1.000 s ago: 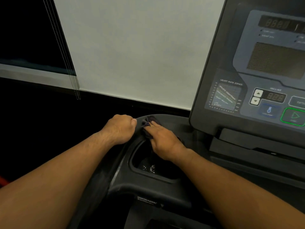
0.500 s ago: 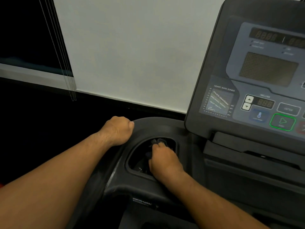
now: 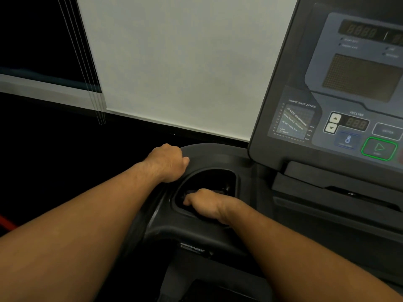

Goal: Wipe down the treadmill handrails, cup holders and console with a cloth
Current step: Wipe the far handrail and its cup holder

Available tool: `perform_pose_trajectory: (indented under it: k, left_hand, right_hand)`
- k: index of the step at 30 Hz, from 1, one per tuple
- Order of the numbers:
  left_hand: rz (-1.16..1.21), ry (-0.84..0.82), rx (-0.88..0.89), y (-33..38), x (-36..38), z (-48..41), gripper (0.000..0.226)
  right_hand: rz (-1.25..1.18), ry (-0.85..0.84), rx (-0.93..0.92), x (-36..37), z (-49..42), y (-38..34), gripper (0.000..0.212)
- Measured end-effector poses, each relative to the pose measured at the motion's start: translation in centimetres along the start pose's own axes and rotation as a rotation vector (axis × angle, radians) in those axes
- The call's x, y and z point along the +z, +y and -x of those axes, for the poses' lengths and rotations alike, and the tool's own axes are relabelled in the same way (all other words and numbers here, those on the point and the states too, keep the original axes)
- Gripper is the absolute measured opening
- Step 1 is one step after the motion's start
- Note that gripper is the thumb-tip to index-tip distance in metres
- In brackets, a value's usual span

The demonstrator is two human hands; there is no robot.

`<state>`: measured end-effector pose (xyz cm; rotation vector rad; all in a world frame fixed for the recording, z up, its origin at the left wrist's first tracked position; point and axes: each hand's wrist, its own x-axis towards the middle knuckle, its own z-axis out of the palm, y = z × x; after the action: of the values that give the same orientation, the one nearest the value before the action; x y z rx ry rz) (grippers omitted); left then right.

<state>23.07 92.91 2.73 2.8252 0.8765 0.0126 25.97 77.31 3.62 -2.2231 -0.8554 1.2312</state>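
My right hand [image 3: 207,203] reaches down into the left cup holder [image 3: 226,177] of the black treadmill, fingers curled on a dark cloth [image 3: 218,191] of which only a small edge shows. My left hand [image 3: 166,163] grips the curved outer rim of the treadmill's left corner [image 3: 209,152], just left of the cup holder. The console [image 3: 340,101] with dim displays and a green start button [image 3: 379,148] rises at the right.
A pale wall [image 3: 185,62] stands behind the treadmill, with a dark window [image 3: 39,40] and hanging blind cords [image 3: 87,73] at the left. A tray ledge [image 3: 327,179] runs under the console. A bit of red [image 3: 6,223] shows at the far left.
My right hand has moved with the cloth from the top rim of the cup holder down into it and toward its near side. My left hand has kept its grip on the rim.
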Motion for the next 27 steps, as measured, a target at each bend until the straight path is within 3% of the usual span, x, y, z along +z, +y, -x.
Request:
perform_pose_trajectory:
  k: [3, 10, 13, 16, 19, 24, 27]
  left_hand:
    - [-0.041, -0.022, 0.008, 0.4, 0.1, 0.3, 0.048]
    - [0.003, -0.047, -0.008, 0.1, -0.1, 0.8, 0.043]
    - [0.010, -0.034, -0.013, 0.2, -0.3, 0.8, 0.040]
    - [0.029, -0.037, 0.000, -0.3, -0.6, 0.5, 0.043]
    - [0.023, -0.052, 0.002, -0.5, -0.7, 0.5, 0.043]
    - [-0.053, -0.052, 0.026, 0.4, -0.6, 1.4, 0.037]
    - [-0.095, -0.054, 0.027, 0.6, -0.8, 1.6, 0.038]
  right_hand:
    - [0.090, -0.066, -0.024, -0.2, 0.9, -0.4, 0.032]
    - [0.426, -0.039, -0.030, -1.5, 0.9, 0.2, 0.039]
    - [0.452, -0.100, -0.065, -1.2, 0.7, 0.4, 0.037]
    - [0.220, -0.051, -0.123, -0.5, 0.3, 0.7, 0.042]
    - [0.316, -0.016, -0.200, -0.1, -0.1, 1.1, 0.046]
    - [0.437, -0.126, -0.047, -2.0, 0.1, 0.0, 0.038]
    - [0.751, -0.234, 0.022, -2.8, 0.0, -0.5, 0.036]
